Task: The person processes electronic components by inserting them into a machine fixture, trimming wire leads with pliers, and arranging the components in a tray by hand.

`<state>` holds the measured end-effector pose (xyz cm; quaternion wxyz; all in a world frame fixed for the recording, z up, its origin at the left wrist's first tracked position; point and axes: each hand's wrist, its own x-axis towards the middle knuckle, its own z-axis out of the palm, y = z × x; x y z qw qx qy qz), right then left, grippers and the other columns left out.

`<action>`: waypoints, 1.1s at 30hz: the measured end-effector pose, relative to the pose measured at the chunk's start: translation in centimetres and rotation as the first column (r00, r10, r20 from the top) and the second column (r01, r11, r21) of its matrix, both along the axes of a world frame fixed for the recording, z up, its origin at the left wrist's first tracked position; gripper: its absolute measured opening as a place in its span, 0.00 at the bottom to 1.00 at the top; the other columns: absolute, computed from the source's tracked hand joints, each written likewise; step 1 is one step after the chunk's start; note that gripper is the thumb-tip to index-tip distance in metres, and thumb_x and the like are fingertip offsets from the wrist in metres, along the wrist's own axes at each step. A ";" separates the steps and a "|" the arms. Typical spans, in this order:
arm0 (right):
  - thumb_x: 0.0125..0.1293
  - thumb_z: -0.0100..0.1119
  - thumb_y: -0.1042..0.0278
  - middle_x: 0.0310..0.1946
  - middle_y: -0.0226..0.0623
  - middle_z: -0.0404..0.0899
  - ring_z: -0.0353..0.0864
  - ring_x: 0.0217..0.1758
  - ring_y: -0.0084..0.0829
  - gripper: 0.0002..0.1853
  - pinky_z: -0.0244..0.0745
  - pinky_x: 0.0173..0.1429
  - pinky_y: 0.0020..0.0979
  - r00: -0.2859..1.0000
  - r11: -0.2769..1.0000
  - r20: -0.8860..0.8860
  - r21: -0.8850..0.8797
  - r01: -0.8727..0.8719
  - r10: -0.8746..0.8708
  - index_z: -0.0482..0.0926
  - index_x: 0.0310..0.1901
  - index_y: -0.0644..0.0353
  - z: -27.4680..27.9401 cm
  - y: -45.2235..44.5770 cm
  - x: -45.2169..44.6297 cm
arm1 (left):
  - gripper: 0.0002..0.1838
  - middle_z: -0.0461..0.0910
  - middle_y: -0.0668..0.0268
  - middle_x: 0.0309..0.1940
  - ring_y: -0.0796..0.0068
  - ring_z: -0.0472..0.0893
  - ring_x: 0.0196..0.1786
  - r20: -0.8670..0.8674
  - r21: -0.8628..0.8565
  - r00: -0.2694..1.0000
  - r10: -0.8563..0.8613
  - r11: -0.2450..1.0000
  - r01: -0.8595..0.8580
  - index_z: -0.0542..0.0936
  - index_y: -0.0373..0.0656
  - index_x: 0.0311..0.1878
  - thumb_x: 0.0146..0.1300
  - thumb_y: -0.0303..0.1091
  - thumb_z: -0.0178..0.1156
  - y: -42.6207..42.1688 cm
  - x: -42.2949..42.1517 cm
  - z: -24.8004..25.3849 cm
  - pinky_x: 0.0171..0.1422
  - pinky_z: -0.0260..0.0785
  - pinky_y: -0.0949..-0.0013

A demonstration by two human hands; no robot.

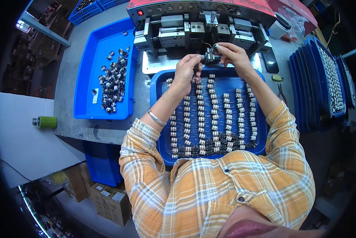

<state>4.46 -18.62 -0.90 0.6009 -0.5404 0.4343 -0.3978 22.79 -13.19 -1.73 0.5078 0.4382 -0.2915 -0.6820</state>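
In the head view my right hand (235,57) pinches a small cylindrical wire-leaded part (215,47) at the front of the red-topped machine (201,16). My left hand (188,71) is closed beside the machine's small front fixture (211,57), its fingertips close to it. Something dark shows under its curled fingers, too hidden to name. Below both hands lies a blue tray (153,99) with rows of white-and-dark cylindrical parts (214,113), their thin wires sticking out sideways.
Left of the machine, a deeper blue bin (83,83) holds a loose heap of dark parts (115,81). Stacked blue trays (300,79) stand at the right. Pliers (281,93) and a black flat device (270,61) lie on the bench. A green cylinder (47,122) sits far left.
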 end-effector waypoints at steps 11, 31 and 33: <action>0.61 0.57 0.61 0.31 0.32 0.78 0.73 0.23 0.15 0.16 0.69 0.26 0.16 0.999 0.996 0.028 0.082 0.018 -0.020 0.76 0.47 0.61 -0.2 -0.2 0.0 | 0.07 0.70 0.72 0.20 0.86 0.66 0.19 -0.014 0.020 1.000 -0.003 1.000 0.003 0.74 0.43 0.36 0.59 0.35 0.55 0.0 -0.2 0.2 0.18 0.58 0.82; 0.63 0.51 0.62 0.29 0.31 0.76 0.69 0.24 0.15 0.11 0.69 0.27 0.17 0.742 0.838 0.670 0.398 -0.373 0.013 0.73 0.41 0.61 2.1 4.1 1.9 | 0.16 0.72 0.74 0.23 0.87 0.68 0.21 -0.198 -0.176 0.959 -0.201 0.970 0.166 0.74 0.45 0.51 0.60 0.38 0.57 1.1 -0.1 1.7 0.21 0.58 0.85; 0.65 0.50 0.61 0.28 0.31 0.76 0.69 0.23 0.15 0.12 0.69 0.27 0.16 0.741 0.852 0.671 0.392 -0.348 -0.006 0.73 0.41 0.61 1.8 4.9 2.1 | 0.15 0.72 0.74 0.23 0.87 0.68 0.21 -0.177 -0.180 0.963 -0.205 0.968 0.173 0.75 0.46 0.50 0.60 0.38 0.57 1.6 0.1 1.5 0.21 0.59 0.85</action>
